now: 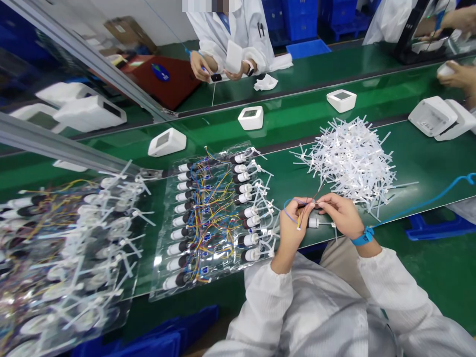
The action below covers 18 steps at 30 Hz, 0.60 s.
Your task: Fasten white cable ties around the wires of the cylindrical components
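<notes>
Both forearms reach fwd from the lap side, bent inward so the hands meet over the near edge of the green bench (286, 171). L hand (292, 225) is upright, back of hand outward, fingers curled; R hand (344, 214) comes in from the R, knuckles up, w/ a blue wrist strap (363, 237) behind it.

Both hands closed in a fingertip pinch, tips nearly touching, clamped on thin wires (299, 218); exact grip pt partly hidden by fingers. Can't tell which wire each one has.

Wires: blue, yellow + dark strands. Blue one loops out L of the L hand; dark ends stick up past the tips; a small white plug (298, 228) hangs below the L palm. Just under the fingertips, btwn the hands, a small white cylinder (314, 223) lies sideways, w/ a pale strap (329, 225) off its R end. Tray of similar cylinders (219, 258) to the L; pile of white ties (353, 158) beyond the R hand.
</notes>
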Each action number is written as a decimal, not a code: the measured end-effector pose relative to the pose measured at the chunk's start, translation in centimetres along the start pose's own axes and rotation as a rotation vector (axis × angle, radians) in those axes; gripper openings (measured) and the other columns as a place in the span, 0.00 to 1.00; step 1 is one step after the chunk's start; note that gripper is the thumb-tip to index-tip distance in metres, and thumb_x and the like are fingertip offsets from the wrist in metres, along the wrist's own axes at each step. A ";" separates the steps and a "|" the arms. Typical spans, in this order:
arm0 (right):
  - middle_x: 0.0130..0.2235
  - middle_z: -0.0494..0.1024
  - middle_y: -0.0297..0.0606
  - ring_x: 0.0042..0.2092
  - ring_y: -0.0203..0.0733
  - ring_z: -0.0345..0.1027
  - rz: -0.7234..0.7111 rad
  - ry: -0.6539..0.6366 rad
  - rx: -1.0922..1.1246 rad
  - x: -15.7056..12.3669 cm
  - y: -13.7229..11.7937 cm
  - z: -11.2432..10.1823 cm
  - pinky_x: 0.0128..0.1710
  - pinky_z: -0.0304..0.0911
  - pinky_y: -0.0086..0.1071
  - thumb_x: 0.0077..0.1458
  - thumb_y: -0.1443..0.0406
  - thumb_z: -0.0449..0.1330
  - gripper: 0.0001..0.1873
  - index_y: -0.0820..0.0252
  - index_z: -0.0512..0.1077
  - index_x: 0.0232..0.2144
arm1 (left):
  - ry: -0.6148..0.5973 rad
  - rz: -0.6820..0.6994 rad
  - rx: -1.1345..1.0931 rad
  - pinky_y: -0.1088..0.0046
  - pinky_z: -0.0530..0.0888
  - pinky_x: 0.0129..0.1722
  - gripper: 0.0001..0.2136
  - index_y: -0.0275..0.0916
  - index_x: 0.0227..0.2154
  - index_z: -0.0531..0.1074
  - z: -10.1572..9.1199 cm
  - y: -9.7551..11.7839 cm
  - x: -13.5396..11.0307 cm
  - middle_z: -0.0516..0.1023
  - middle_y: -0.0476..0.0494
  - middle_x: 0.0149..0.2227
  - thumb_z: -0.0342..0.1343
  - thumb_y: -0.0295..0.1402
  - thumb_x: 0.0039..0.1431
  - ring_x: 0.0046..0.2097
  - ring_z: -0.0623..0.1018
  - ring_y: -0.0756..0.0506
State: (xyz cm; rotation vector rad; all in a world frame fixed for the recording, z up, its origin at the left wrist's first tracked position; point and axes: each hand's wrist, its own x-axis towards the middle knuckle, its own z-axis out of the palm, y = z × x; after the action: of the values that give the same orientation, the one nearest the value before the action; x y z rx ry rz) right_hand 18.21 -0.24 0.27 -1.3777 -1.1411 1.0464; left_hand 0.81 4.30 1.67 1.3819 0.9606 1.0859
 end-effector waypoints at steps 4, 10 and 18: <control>0.41 0.88 0.39 0.40 0.48 0.86 -0.004 -0.006 -0.062 -0.1 -0.1 -0.1 0.43 0.82 0.40 0.70 0.48 0.65 0.17 0.53 0.82 0.42 | -0.002 -0.004 0.010 0.63 0.85 0.47 0.11 0.39 0.41 0.81 0.0 0.1 0.0 0.88 0.38 0.42 0.68 0.42 0.69 0.44 0.88 0.41; 0.41 0.87 0.38 0.38 0.47 0.86 -0.002 0.016 -0.074 -0.2 -0.4 -0.1 0.41 0.80 0.37 0.71 0.49 0.64 0.16 0.53 0.81 0.42 | -0.001 -0.002 -0.004 0.64 0.85 0.47 0.11 0.39 0.42 0.81 0.1 0.0 0.0 0.87 0.39 0.43 0.68 0.42 0.70 0.43 0.88 0.42; 0.40 0.88 0.38 0.37 0.47 0.85 0.009 0.034 -0.061 -0.2 -0.6 0.1 0.40 0.81 0.39 0.69 0.48 0.65 0.16 0.52 0.82 0.40 | -0.008 -0.013 0.000 0.64 0.85 0.46 0.10 0.40 0.41 0.81 -0.1 0.0 0.0 0.88 0.39 0.43 0.69 0.42 0.69 0.43 0.88 0.41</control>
State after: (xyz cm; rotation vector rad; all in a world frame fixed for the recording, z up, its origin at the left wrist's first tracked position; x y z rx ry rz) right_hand 18.05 -0.38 0.82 -1.4443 -1.1509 0.9977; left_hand 0.75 4.31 1.70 1.3770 0.9628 1.0702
